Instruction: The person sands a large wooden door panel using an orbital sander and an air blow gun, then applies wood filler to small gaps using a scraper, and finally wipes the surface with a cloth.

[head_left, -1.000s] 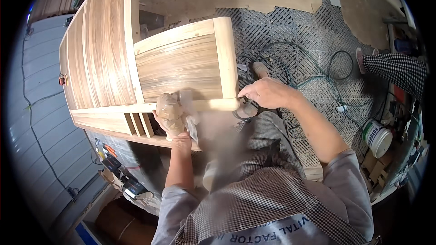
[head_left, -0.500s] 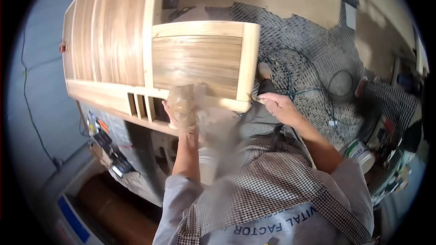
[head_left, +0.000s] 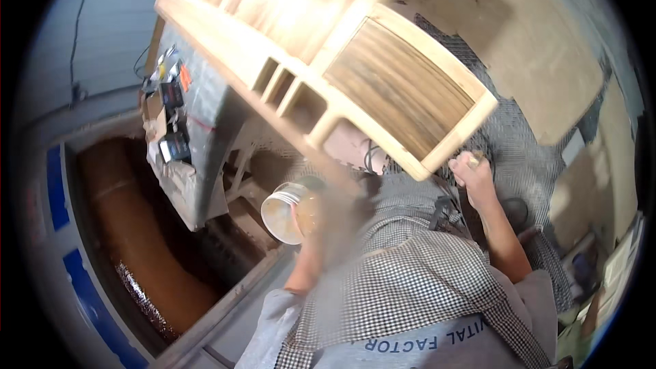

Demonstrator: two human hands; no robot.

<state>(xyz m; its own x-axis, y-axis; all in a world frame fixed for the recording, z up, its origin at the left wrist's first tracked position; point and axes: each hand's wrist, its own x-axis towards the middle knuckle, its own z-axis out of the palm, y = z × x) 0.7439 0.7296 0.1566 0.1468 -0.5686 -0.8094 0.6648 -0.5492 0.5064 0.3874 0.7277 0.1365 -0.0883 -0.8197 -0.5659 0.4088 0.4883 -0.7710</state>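
Observation:
My left hand [head_left: 312,235] is low beside a white bucket [head_left: 279,219], partly behind a grey smear on the picture. An amber, see-through container [head_left: 309,213] sits in its grip; the fingers are mostly hidden. My right hand [head_left: 474,176] is closed round a small tool, whose light wooden handle end [head_left: 476,159] shows above the fist; its working end is hidden. That fist is just off the near right corner of a large wooden panel piece [head_left: 452,142], with pale framing, darker inset boards and slots along its near edge.
A grey-covered bench [head_left: 198,184] at left carries dark boxes and small packages. Beyond it lies a big brown roll [head_left: 137,260] inside a frame with blue parts. Patterned matting and tan sheets [head_left: 540,61] cover the floor at right. Cables lie there too.
My view has swung, so the wooden piece now lies slanted higher up. My left hand has gone from its near edge down to the bucket. The right fist has come off the corner, upward.

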